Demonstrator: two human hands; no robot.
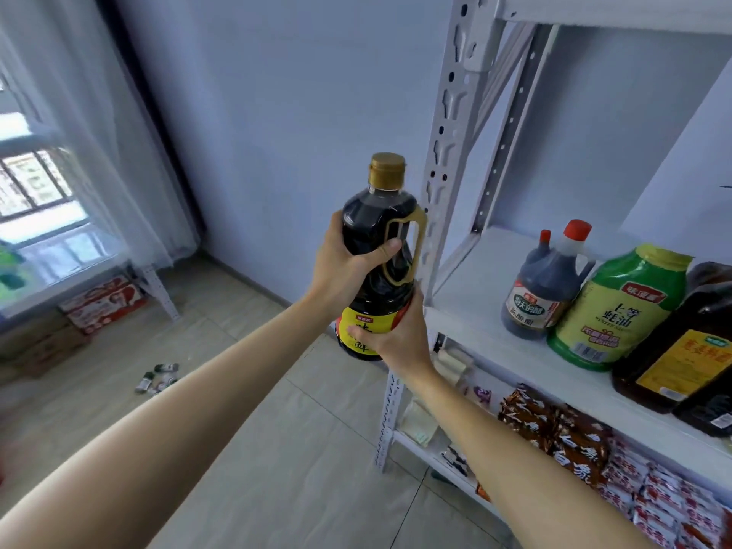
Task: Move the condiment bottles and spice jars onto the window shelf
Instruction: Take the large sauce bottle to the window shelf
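1. A dark sauce bottle [378, 247] with a gold cap and a yellow label is held upright in mid-air at the centre of the frame, just left of a white metal rack [447, 152].
2. The left hand [348, 267] wraps around the upper body of the bottle, thumb curled across the front beside the bottle's gold moulded handle.
3. The right hand [396, 334] grips the lower part of the bottle, fingers curled around the yellow label from the right side.
4. Both bare forearms reach in from the lower edge of the frame and meet at the bottle.
5. On the rack's middle shelf, right of the frame, stand a dark vinegar jug [542, 287] with a red cap, a green and yellow jug [622, 311] just beside it, and a brown bottle [681, 350] at the far right.
6. The shelf below holds rows of snack packets [586, 449].
7. At the upper left is a window [35, 192] with a sheer curtain.
8. On the tiled floor at lower left lie a few small jars [158, 378], with a red and white carton [103, 303] near the window.
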